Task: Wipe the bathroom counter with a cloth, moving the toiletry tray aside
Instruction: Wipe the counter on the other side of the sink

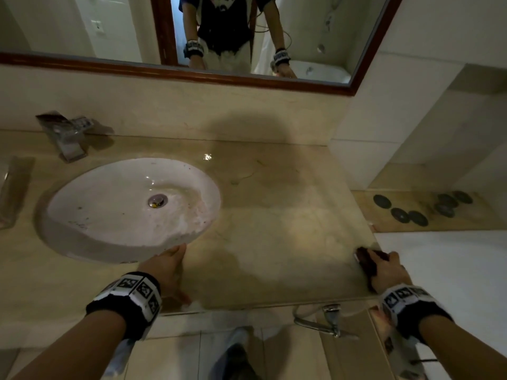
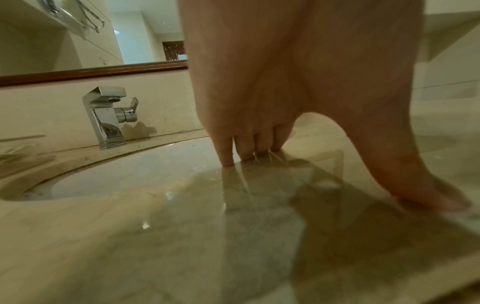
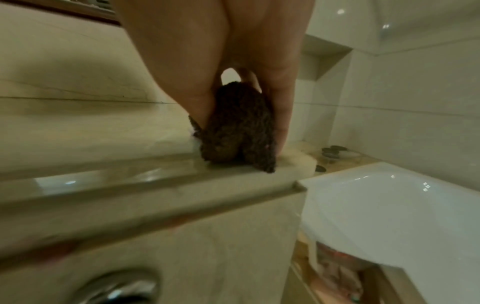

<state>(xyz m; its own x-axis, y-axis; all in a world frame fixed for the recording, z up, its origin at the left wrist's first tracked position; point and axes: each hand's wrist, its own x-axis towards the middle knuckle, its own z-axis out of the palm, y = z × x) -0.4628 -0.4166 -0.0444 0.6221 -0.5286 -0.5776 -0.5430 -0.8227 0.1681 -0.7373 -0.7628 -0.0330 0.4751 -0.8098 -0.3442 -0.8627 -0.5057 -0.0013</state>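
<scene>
- The right hand [image 1: 386, 272] grips a dark cloth [image 1: 366, 260] bunched between thumb and fingers, pressed down at the right edge of the tabletop [image 1: 274, 215], near its front right corner.
- From the right wrist, the cloth [image 3: 233, 127] is a dark, nubbly wad sitting right on the rim of the tabletop [image 3: 130, 185], with the right hand [image 3: 221, 72] closed round it from above.
- The left hand [image 1: 167, 270] lies spread and flat on the tabletop by the front edge, its fingertips at the rim of the sink [image 1: 131, 207].
- From the left wrist, the fingers [image 2: 226, 152] are straight and touch the glossy tabletop [image 2: 130, 236] at their tips; the thumb is splayed out to the side, holding nothing.
- A chrome tap [image 1: 65, 133] stands at the back edge, behind the sink.
- At the far left edge something clear sits on the tabletop; too blurred to tell what it is.
- A wood-framed mirror [image 1: 192, 75] hangs above the back wall.
- Beyond the right edge lies a white bathtub [image 3: 389, 205], with dark round stones [image 1: 411, 212] on the ledge behind it.
</scene>
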